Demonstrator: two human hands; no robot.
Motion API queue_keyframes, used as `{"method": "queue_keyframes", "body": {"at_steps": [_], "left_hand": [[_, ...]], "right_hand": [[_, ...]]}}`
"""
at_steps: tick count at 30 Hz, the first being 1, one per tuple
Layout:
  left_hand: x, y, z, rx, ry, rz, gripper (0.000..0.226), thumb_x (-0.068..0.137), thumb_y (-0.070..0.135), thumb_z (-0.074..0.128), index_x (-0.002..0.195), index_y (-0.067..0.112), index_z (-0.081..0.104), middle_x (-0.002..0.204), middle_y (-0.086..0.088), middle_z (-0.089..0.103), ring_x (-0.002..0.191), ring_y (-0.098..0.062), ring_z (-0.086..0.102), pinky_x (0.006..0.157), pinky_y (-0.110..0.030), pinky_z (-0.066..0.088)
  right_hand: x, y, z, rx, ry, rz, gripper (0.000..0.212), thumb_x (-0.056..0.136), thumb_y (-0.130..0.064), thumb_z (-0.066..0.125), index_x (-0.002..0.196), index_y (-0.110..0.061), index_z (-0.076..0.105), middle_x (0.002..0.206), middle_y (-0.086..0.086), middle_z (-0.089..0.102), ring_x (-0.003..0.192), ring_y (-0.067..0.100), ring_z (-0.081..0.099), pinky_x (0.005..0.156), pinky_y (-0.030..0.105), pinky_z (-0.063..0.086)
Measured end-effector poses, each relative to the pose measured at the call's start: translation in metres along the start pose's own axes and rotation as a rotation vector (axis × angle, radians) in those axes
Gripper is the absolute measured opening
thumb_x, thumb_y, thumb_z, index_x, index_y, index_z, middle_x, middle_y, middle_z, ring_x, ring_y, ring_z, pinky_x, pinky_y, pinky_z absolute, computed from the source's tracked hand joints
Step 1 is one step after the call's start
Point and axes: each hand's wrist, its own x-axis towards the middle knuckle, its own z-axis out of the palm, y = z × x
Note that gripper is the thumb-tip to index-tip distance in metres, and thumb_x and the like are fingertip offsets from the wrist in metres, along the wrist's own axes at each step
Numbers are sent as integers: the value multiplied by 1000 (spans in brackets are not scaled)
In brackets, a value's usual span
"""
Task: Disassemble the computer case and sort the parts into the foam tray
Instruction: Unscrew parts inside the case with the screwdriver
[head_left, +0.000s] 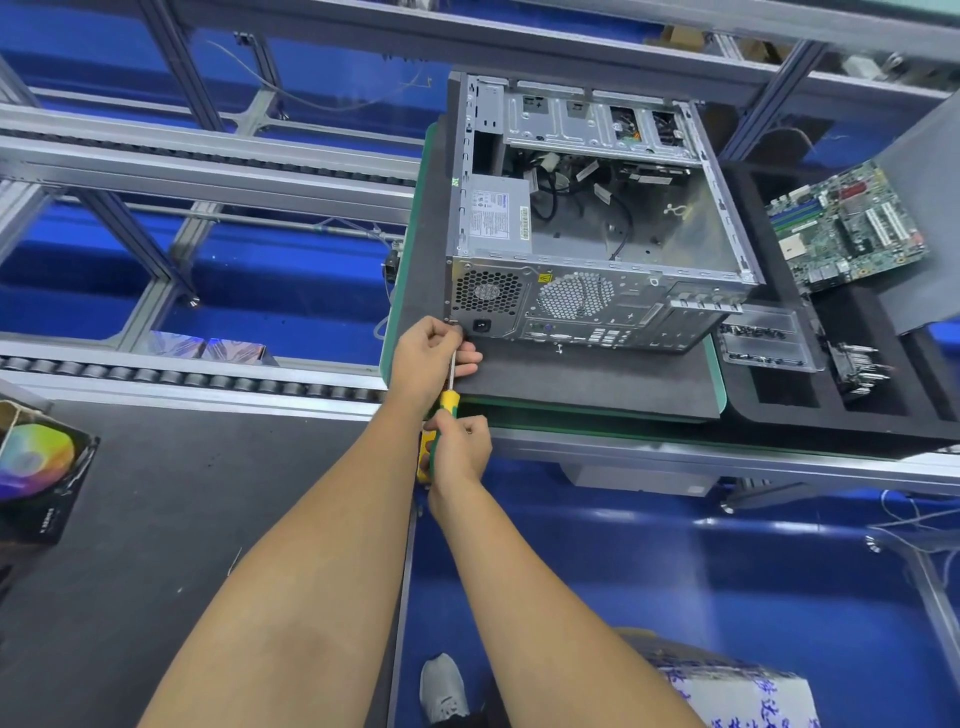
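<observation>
An open metal computer case (597, 291) lies on a grey foam mat (587, 379), its rear panel facing me. The power supply (496, 213) and loose cables sit inside. My right hand (460, 449) grips the yellow-green handle of a screwdriver (448, 402). Its tip sits at the lower left corner of the rear panel. My left hand (431, 358) pinches the shaft close to the tip. To the right, the black foam tray (883, 410) holds a green motherboard (847, 228), a metal I/O plate (769, 340) and a heatsink (857, 366).
Aluminium frame rails and a roller conveyor (208, 379) run to the left over a blue floor. A colourful box (36, 473) sits on the dark table at the left. A wrapped box (737, 686) and my shoe (444, 686) are below.
</observation>
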Motion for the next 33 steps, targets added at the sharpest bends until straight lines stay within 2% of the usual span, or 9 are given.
{"method": "queue_keyframes", "body": {"at_steps": [6, 8, 10, 15, 17, 19, 24, 29, 33], "left_hand": [[-1, -7, 4, 93, 46, 74, 13, 102, 23, 62, 95, 12, 64, 83, -5, 76, 80, -21, 77, 62, -31, 62], [-2, -8, 7, 145, 45, 99, 12, 101, 25, 62, 93, 16, 66, 81, -1, 75, 72, -17, 74, 59, -29, 59], [-4, -11, 11, 322, 41, 152, 12, 99, 33, 63, 90, 25, 67, 78, 5, 73, 63, -10, 65, 58, -31, 53], [-8, -12, 25, 739, 127, 263, 17, 95, 53, 59, 87, 38, 64, 70, 12, 62, 68, -3, 55, 58, -27, 35], [-11, -12, 36, 930, 124, 289, 16, 96, 56, 55, 90, 42, 60, 70, 15, 61, 70, -5, 55, 59, -27, 36], [-16, -16, 50, 1042, 98, 323, 15, 98, 54, 54, 94, 41, 60, 76, 14, 63, 77, -11, 60, 65, -31, 45], [-22, -24, 80, 1095, 30, 445, 10, 100, 47, 57, 104, 40, 63, 91, 12, 65, 85, -13, 64, 66, -32, 45], [-24, -21, 96, 1148, 5, 454, 24, 102, 48, 55, 123, 41, 65, 104, 10, 72, 98, -17, 67, 71, -34, 51], [-27, -21, 87, 1077, 31, 415, 27, 100, 47, 58, 124, 36, 64, 90, 10, 71, 88, -16, 67, 64, -32, 46]], "right_hand": [[1, -2, -17, 44, 72, -5, 22, 75, -4, 64, 76, -13, 43, 62, 5, 54, 49, 17, 45, 43, 27, 36], [4, -5, -24, 58, 101, -11, 23, 75, -4, 63, 74, -13, 43, 62, 6, 55, 50, 18, 46, 41, 26, 35], [6, -9, -31, 68, 118, -15, 22, 75, -4, 64, 76, -12, 44, 64, 7, 56, 52, 19, 48, 41, 26, 35], [15, -19, -55, 102, 130, -33, 22, 78, -7, 66, 76, -13, 45, 63, 4, 57, 51, 16, 51, 42, 26, 36], [20, -20, -64, 94, 141, -46, 20, 80, -9, 66, 76, -14, 47, 66, 3, 60, 51, 15, 52, 43, 27, 38], [24, -21, -72, 104, 163, -49, 17, 81, -9, 65, 77, -13, 48, 71, 4, 62, 52, 14, 53, 43, 26, 39], [32, -25, -86, 92, 224, -78, 14, 80, -11, 65, 81, -11, 51, 72, 6, 62, 51, 13, 54, 42, 25, 39], [38, -35, -91, 82, 229, -81, 14, 83, -12, 65, 82, -11, 51, 68, 4, 60, 51, 14, 52, 42, 25, 39], [37, -35, -92, 56, 219, -79, 13, 84, -13, 65, 82, -12, 52, 68, 4, 61, 53, 15, 53, 42, 24, 39]]}}
